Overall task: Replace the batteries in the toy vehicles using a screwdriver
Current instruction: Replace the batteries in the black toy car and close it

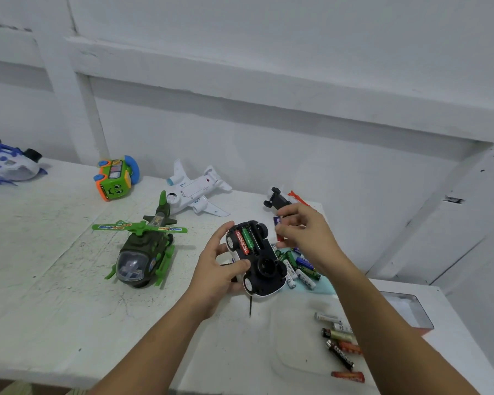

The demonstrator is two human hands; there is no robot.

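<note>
My left hand (221, 273) grips a white and black toy car (255, 259) turned belly up above the table. Its battery bay lies uncovered, with a red battery (241, 243) and a green battery (249, 238) side by side inside. Just right of the car, my right hand (304, 230) pinches a purple battery (277, 220) between thumb and fingers. A thin dark screwdriver shaft (250, 306) pokes out on the table below the car; its handle is hidden behind my left hand and the car.
Several fresh batteries (300, 269) are heaped under my right wrist. Several loose batteries (340, 346) lie at the front right. A green helicopter (143, 252), white plane (196, 192), green bus (115, 179), blue-white toy (9, 163) and another upturned car (278, 198) stand around. An open box (411, 312) sits right.
</note>
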